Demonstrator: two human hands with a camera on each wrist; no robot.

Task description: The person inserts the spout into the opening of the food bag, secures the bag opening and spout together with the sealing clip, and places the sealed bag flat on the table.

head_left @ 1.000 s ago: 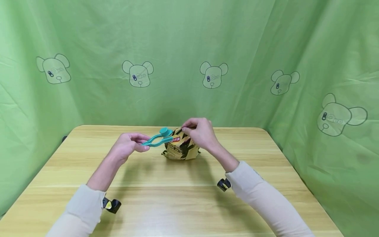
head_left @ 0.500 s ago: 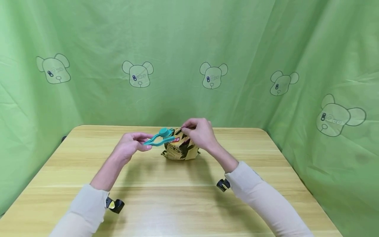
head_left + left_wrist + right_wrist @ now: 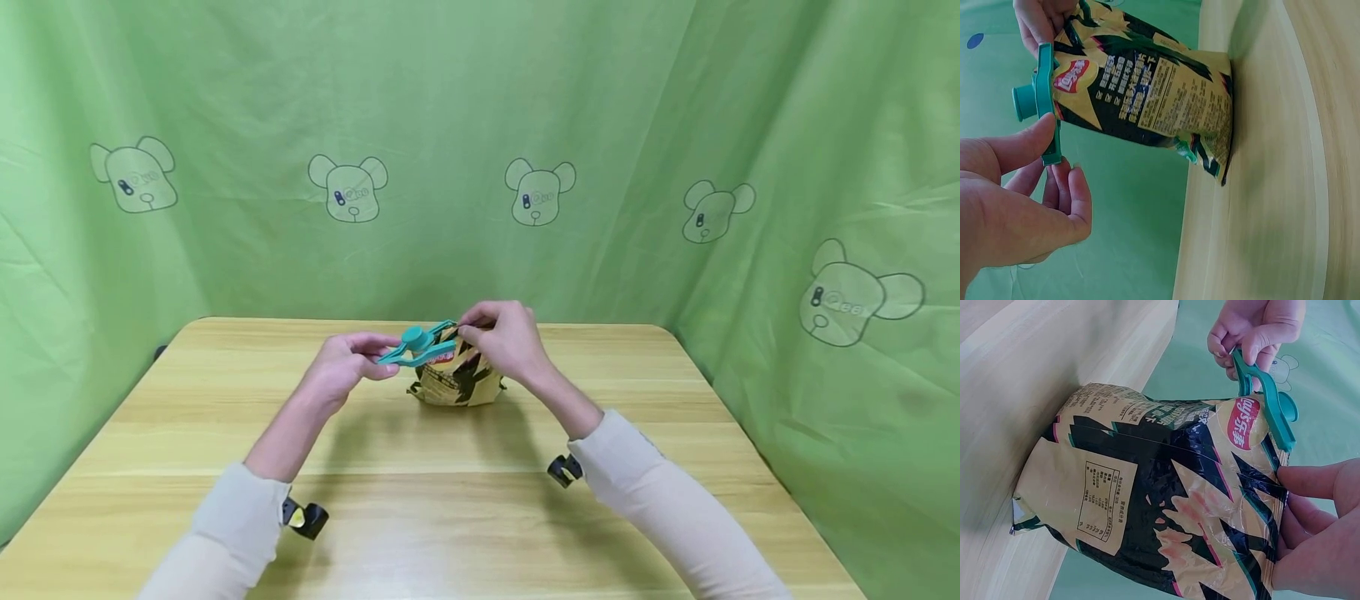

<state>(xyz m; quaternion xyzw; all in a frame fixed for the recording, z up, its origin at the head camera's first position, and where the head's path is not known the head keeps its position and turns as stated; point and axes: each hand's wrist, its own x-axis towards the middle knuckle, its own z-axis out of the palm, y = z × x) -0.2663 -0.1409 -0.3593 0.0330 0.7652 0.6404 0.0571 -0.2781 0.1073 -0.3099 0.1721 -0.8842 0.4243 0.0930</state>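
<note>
Pinching one end of a smooth green-blue plastic clip (image 3: pixel 1047 87), the person's left hand (image 3: pixel 341 367) has its thumb and fingers close together. The right hand (image 3: pixel 510 340) pinches the top edge of a bag (image 3: pixel 1116 469). The clip has two long, thin arms, spread apart, and one round knob (image 3: pixel 1024 103). One arm crosses in front of the bag's top.

The bag is shiny and crinkly, tan and black, with a red label (image 3: pixel 1246 424). It stands up near the back of the table (image 3: pixel 450 525), which has a flat, stripy wood top.

Two pale cloth sleeves (image 3: pixel 660 500) cover the arms, and two small black gadgets (image 3: pixel 307 520) sit at the wrists. Around it all hangs a wrinkly green curtain (image 3: pixel 450 83) with five bear heads (image 3: pixel 348 196) drawn in lines.
</note>
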